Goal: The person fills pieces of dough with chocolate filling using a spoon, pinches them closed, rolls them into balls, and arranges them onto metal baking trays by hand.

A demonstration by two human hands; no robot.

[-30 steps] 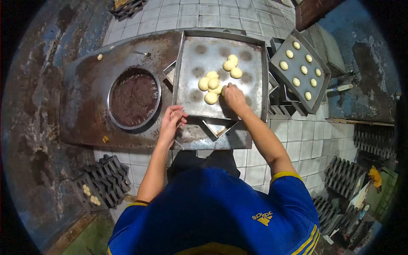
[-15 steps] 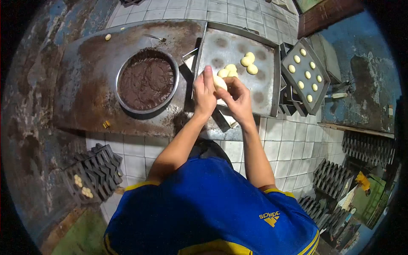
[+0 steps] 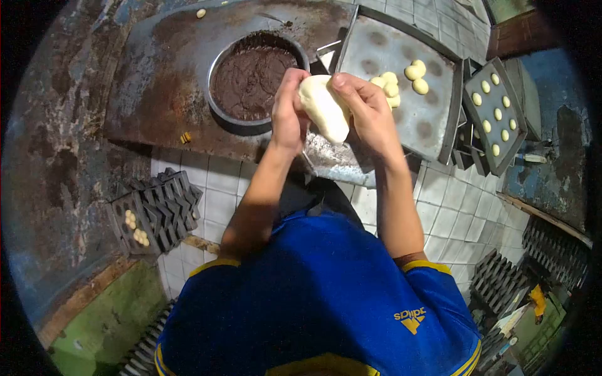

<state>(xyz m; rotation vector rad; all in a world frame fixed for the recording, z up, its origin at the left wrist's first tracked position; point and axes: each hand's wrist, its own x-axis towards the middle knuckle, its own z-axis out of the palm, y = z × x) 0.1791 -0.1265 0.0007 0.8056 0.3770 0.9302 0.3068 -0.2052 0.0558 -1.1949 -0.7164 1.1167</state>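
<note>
A pale piece of dough (image 3: 325, 109), stretched into a flattened oblong, hangs between my two hands above the table's front edge. My left hand (image 3: 290, 109) grips its left side, and my right hand (image 3: 367, 111) pinches its upper right edge between thumb and fingers. Behind my left hand stands a round metal pan (image 3: 213, 94) of dark brown filling (image 3: 254, 81). Beyond my right hand, a large metal tray (image 3: 442, 94) bears several dough balls (image 3: 416, 70), some partly hidden by that hand.
A smaller tray (image 3: 501, 153) of spaced dough pieces rests on stacked trays at the right. The worn table (image 3: 157, 94) bears a spoon (image 3: 276, 20) behind the pan. Stacked dark moulds (image 3: 169, 210) stand lower left, others (image 3: 498, 282) lower right.
My right hand has lifted a dough piece from the large tray, and both hands now hold it, stretched flatter, nearer the body. The view has shifted, so the table appears higher and farther right.
</note>
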